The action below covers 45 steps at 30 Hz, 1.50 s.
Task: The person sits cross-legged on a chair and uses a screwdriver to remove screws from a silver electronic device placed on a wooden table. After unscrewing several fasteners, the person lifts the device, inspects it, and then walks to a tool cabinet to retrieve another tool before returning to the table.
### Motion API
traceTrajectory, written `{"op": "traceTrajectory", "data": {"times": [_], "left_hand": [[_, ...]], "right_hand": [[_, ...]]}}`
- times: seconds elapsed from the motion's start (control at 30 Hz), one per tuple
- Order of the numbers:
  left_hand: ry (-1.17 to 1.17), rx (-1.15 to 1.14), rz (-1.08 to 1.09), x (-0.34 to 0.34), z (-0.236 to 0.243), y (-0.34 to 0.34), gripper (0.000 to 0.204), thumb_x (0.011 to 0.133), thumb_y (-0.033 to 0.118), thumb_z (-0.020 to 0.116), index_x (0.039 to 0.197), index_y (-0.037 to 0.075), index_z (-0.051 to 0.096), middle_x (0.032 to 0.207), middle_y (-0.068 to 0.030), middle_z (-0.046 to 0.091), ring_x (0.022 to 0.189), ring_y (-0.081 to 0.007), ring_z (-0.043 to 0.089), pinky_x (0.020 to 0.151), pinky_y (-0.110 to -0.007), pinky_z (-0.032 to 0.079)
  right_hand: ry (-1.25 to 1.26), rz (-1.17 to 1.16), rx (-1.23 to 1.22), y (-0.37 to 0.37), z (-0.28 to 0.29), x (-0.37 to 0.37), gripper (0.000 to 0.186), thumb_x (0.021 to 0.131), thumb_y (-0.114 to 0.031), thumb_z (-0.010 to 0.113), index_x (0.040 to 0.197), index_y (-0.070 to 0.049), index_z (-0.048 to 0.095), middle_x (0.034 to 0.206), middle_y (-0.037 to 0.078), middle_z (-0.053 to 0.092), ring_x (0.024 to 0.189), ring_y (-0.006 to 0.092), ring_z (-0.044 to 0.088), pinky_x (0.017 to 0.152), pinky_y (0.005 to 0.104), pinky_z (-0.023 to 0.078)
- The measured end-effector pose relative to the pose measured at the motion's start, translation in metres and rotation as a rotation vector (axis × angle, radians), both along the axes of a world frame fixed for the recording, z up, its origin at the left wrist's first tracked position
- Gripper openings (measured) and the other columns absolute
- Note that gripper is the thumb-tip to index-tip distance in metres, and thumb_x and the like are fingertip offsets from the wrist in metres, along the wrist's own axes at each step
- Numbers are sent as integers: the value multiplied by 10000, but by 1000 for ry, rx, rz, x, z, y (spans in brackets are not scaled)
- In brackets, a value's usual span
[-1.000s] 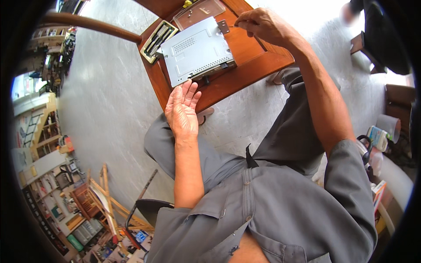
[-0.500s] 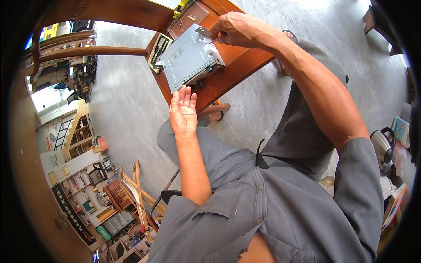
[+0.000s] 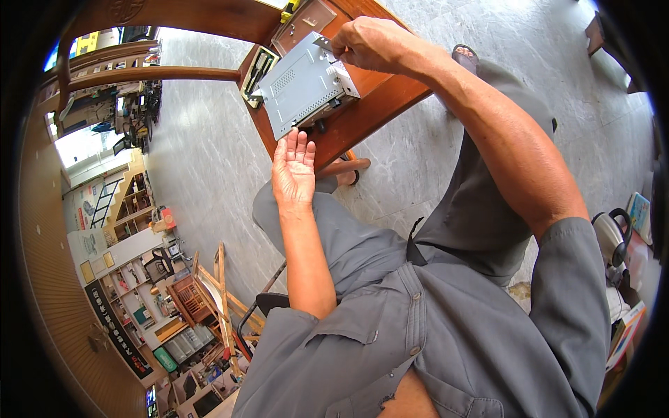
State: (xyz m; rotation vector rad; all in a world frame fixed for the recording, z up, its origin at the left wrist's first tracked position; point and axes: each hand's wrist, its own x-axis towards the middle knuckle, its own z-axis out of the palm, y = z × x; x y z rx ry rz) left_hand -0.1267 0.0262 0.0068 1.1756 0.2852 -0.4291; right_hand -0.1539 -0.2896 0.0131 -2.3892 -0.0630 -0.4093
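The grey metal chassis lies flat at the near edge of the wooden tabletop, at twelve o'clock from you. Expect it stiff, fairly weighty and sharp-edged; take it by its two long sides. Your left hand is open, fingertips against its near edge. Your right hand is curled at its far corner, pinching something too small to identify. The chassis's underside and front panel are hidden.
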Motion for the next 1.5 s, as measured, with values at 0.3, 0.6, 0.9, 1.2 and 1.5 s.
{"op": "traceTrajectory", "data": {"times": [0.3,0.6,0.9,1.2,1.5], "left_hand": [[2,2,-7,0,0,0,244,1014,149,648,1215,12,640,1240,-115,704,1162,-247,661,1009,-430,560],[8,17,0,3,-4,3,235,1009,178,671,1193,36,643,1227,-101,714,1138,-225,667,983,-415,567],[2,-6,-9,1,-7,3,256,1004,190,681,1215,52,634,1245,-95,713,1137,-211,666,974,-400,560],[-4,-22,-32,1,-11,3,273,996,197,693,1221,52,638,1252,-95,712,1131,-210,671,960,-395,562],[-28,-49,-50,0,-12,3,292,1003,201,681,1244,43,636,1256,-105,713,1134,-218,673,957,-394,565]], "right_hand": [[36,-37,203,7,-17,9,139,884,-67,660,955,-22,771,851,179,749,801,348,733,729,420,587],[129,-28,614,20,-30,0,234,897,-119,628,1008,53,742,799,150,752,758,219,738,719,366,572],[398,-84,1067,24,-20,-2,264,998,-180,602,1080,34,734,816,65,740,554,74,533,494,267,463],[114,-167,651,38,-34,-3,300,959,-180,573,1061,57,728,804,166,753,728,217,745,694,362,592],[30,-157,347,30,-36,3,243,934,-183,629,1042,-27,780,918,205,757,804,359,743,772,400,602]]}}
